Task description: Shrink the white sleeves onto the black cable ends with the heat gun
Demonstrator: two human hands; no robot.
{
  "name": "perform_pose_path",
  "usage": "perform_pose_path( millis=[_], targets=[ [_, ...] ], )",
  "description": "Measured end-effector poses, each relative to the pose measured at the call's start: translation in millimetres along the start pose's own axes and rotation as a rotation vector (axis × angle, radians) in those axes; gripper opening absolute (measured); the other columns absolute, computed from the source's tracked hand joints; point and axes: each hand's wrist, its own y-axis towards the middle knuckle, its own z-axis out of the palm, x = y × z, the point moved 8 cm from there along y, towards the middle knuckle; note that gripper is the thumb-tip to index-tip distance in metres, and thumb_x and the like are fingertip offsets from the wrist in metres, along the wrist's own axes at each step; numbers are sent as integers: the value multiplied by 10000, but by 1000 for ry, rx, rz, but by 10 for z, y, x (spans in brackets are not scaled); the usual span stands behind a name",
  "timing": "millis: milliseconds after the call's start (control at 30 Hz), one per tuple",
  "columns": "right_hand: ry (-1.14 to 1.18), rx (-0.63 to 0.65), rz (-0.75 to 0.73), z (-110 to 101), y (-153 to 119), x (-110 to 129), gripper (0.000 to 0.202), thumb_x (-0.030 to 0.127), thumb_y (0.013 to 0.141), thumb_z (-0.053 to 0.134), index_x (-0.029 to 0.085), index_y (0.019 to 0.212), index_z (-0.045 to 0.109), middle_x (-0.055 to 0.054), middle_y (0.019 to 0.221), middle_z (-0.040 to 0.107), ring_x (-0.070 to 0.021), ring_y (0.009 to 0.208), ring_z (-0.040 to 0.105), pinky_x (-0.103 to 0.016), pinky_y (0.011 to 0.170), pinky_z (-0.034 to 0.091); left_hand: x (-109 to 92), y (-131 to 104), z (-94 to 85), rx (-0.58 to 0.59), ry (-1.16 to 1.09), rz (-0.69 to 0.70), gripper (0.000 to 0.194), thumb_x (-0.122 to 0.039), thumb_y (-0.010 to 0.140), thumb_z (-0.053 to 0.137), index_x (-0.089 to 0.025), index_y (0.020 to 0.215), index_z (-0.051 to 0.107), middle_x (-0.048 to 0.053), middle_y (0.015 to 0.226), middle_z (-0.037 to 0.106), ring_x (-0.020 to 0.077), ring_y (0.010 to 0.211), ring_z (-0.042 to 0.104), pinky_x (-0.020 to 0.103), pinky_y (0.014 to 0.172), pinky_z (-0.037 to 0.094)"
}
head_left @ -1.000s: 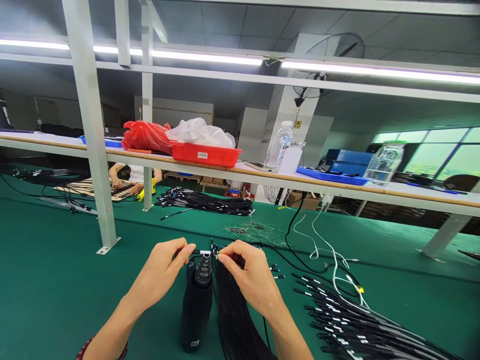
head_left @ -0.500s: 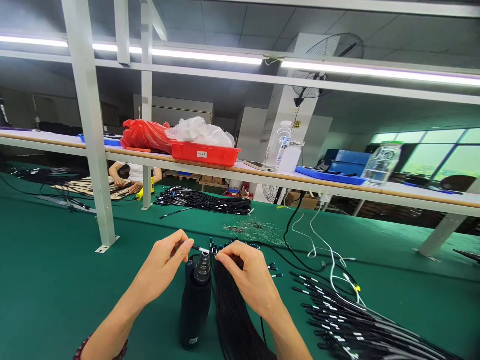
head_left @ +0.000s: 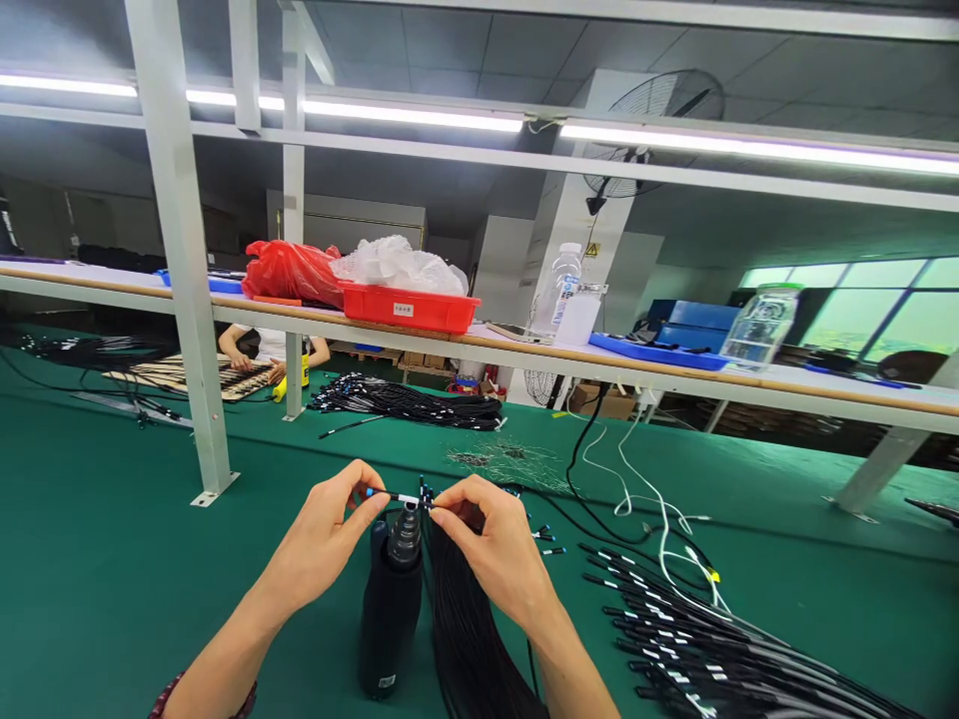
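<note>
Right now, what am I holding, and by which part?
A black cable: left grip at its blue-tipped end, right grip past the white band.

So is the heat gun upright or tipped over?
Upright: the heat gun stands with its nozzle pointing up, just below the cable.

A green work surface (head_left: 97,559) is extending across the lower area. Above it, a long shelf (head_left: 450,345) is spanning the width, its brown front edge showing. A pale front upright (head_left: 176,250) is standing on a foot plate (head_left: 215,493), and a second upright (head_left: 294,200) is standing farther back. Tube lights (head_left: 420,117) are glowing along the overhead frame. Behind, a white column (head_left: 569,215) is rising toward a grey panelled ceiling (head_left: 450,40), with a caged fan (head_left: 674,95) overlapping its upper part. At right, windows (head_left: 876,274) are admitting greenish light.
</note>
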Motion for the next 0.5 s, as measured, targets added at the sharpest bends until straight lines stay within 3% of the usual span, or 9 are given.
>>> perform_pose_path(
  millis=[167,333,500],
  targets=[
    [-88,81,-46,6,-39,89,225,260,939,535,220,781,690,12,739,599,-133,650,510,-261,583,335,-46,-19,6,3,-24,-7,360,-541,934,387,-226,807,505,-27,755,502,157,702,426,262,625,324],
    [-73,54,-40,-41,-58,121,230,238,931,541,203,742,668,14,716,573,-128,631,484,-262,570,319,-30,-11,7,-9,37,-38,496,-577,947,310,-206,649,449,-37,627,474,137,589,387,264,572,285],
    [-53,56,-40,-24,-49,97,220,245,913,544,204,741,675,-2,728,578,-139,639,505,-263,565,343,-13,-17,18,0,36,-32,474,-564,946,324,-206,682,487,-32,653,497,138,608,412,267,584,295]
  ],
)
